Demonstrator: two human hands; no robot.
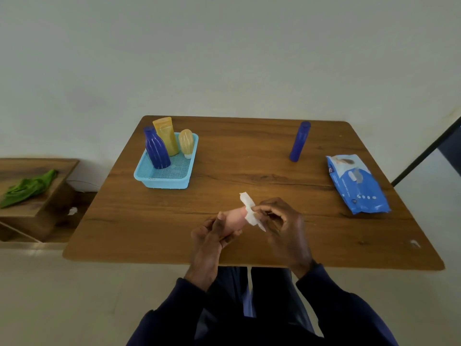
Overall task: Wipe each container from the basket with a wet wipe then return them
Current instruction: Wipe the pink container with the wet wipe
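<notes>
The left hand grips a small pink tube by its near end, fingers curled round it. It is held just above the table at the near edge. The right hand pinches a white wipe folded over the tube's far end. The two hands are close together, joined through the tube.

The tube looks light and soft-walled, so a hard squeeze could dent it or push out what is inside. Once wet it will likely be slick. It is best held low on the body, near its closed end, so the rest is free for the wipe. The wipe is limp and thin and needs a fingertip pinch to stay folded.

From the hands, the basket sits at 11 o'clock. A blue bottle, a yellow tube and a pale tube stand in it. A slim bottle stands alone at 1 o'clock, well apart from the basket. The wipes pack lies at 2 o'clock.

The wiping looks to be midway, with the pink tube and slim bottle not yet returned.
</notes>
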